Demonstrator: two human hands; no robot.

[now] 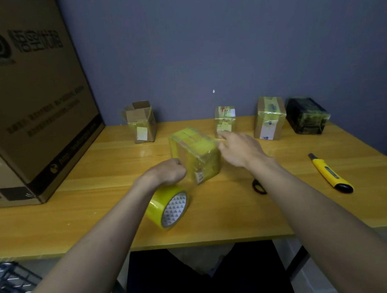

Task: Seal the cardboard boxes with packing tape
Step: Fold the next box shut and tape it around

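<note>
We see a wooden surface (214, 213) with a small box wrapped in yellow tape (194, 154) near its middle, turned at an angle. Our left hand (167, 173) sits just beside the box's near left corner with its fingers curled into a fist; whether they pinch a tape end we cannot tell. Our right hand (239, 149) is at the box's right side, fingers stretched out and loose, their tips at the top right edge of the box. A roll of yellow packing tape (168, 208) lies tilted on the surface just below the left wrist, its patterned core facing us. Along the wall stand 4 more boxes: an open-topped box (140, 122) at the left, a small taped box (225, 120) behind the right hand, a taller taped box (269, 118) next to it, and a dark wrapped box (307, 115) at the far right. A yellow utility knife (330, 173) lies on the right side of the surface, and the black handle of scissors (258, 186) shows just beside the right forearm. A large printed carton (31, 99) fills the left end.
</note>
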